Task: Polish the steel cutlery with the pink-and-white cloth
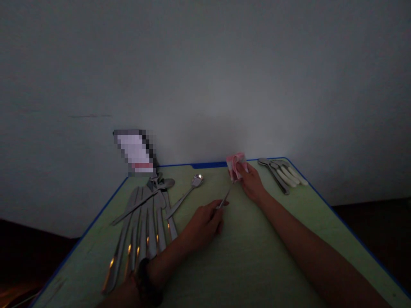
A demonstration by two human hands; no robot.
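Observation:
My left hand [205, 221] is closed around a slim metal piece of cutlery [227, 194], over the middle of the table. Its far end disappears into a pink and white cloth [236, 164], so I cannot tell which kind it is. My right hand [253, 183] pinches this folded cloth around that end. Left of my hands a shiny spoon [198, 180] lies with its bowl pointing away. Further left, several table knives [150, 226] lie side by side, with another spoon [167, 184] resting across their far ends. My left forearm passes over some knife ends.
On the far right lie a metal spoon [276, 175] and several pieces with white handles [290, 174]. A blurred-out device [135, 149] leans near the wall [205, 77] at the back left. The pale green table [244, 256] has a blue edge.

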